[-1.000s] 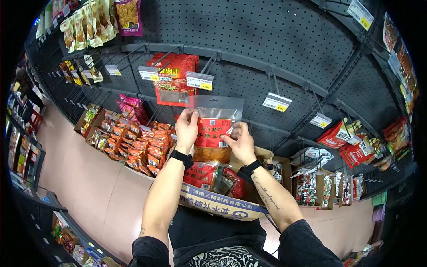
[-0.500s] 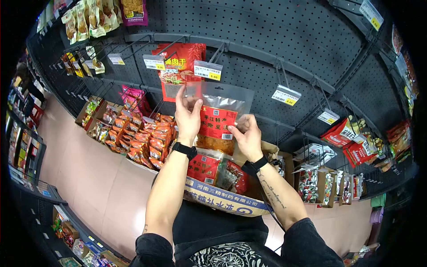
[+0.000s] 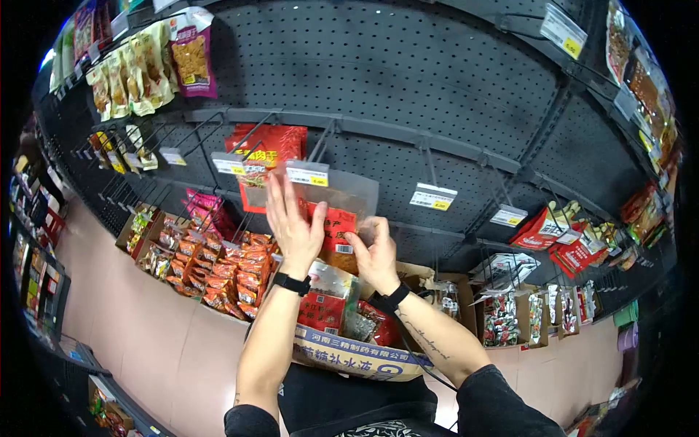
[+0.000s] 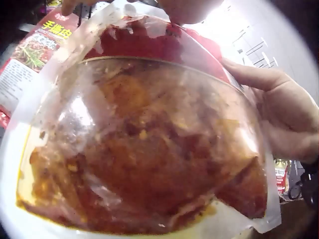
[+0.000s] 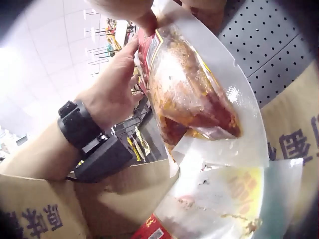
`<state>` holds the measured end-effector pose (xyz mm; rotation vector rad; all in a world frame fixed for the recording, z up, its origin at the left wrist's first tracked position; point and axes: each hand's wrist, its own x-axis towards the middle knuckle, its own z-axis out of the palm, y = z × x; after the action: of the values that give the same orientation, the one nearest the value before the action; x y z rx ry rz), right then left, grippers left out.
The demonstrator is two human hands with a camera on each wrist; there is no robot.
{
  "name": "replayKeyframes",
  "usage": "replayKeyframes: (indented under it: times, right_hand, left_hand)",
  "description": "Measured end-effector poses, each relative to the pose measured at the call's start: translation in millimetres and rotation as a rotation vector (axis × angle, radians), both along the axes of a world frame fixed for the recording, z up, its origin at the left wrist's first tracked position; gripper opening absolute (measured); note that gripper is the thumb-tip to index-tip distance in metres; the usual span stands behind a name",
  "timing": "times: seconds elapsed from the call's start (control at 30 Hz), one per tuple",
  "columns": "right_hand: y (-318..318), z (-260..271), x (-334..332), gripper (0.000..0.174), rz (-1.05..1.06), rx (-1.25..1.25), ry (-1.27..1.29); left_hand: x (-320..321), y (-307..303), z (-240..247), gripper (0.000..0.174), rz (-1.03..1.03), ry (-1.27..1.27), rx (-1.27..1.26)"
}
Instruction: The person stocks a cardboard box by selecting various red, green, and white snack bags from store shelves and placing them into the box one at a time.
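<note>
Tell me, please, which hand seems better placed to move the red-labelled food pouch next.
Probably the right hand: it pinches the red-labelled food pouch at its side, while the left hand has straight fingers.

Two hands (image 3: 293, 231), two wristbands (image 3: 293, 284) and one held pouch (image 3: 341, 227) at centre; at six o'clock, one carton (image 3: 360, 356) with at least two packets (image 3: 320, 309); at least five price tags (image 3: 433, 197) along the middle rail (image 3: 386, 133); one purple packet (image 3: 192, 62) between ten and eleven.

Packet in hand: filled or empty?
Filled: the packet shows brown food bulging behind its clear plastic in both wrist views.
</note>
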<state>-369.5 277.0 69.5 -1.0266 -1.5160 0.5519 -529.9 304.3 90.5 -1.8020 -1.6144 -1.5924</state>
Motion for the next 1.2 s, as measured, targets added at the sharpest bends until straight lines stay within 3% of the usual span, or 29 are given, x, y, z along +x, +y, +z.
replayKeyframes:
  times: [0.07,0.17,0.33,0.67,0.87,1.0,1.07,1.13,1.2]
  right_hand:
    - [0.8,1.4,1.0,0.029,-0.022,-0.023,0.026]
    - [3.5,3.6,2.9,0.029,-0.03,0.053,-0.026]
    - [-2.8,6.3,3.1,0.031,0.026,0.024,-0.03]
    - [1.2,9.8,-2.8,0.027,0.032,-0.014,0.063]
    - [1.4,1.4,-5.5,0.027,0.038,0.041,0.099]
    - [1.3,6.3,-3.2,0.027,0.04,-0.051,0.052]
    - [5.8,3.1,-2.4,0.035,0.044,-0.079,0.109]
    - [8.7,-5.1,2.1,0.059,-0.08,-0.002,-0.042]
    - [8.5,-18.4,2.6,0.063,-0.106,-0.039,-0.123]
  left_hand:
    - [3.7,-0.8,-14.4,0.077,0.002,0.14,-0.073]
    - [12.7,-8.6,-11.0,0.074,-0.09,0.229,0.014]
    - [14.4,7.1,4.1,0.068,0.006,0.259,-0.006]
    - [19.4,4.7,28.5,0.074,-0.03,0.311,0.024]
    - [14.3,8.3,3.9,0.071,0.0,0.311,-0.041]
    - [20.9,9.3,18.0,0.071,-0.055,0.323,0.0]
    - [23.0,18.1,22.4,0.073,-0.054,0.349,-0.039]
    - [25.0,35.6,25.0,0.076,-0.002,0.386,-0.091]
    - [25.4,59.9,21.2,0.074,-0.011,0.396,-0.098]
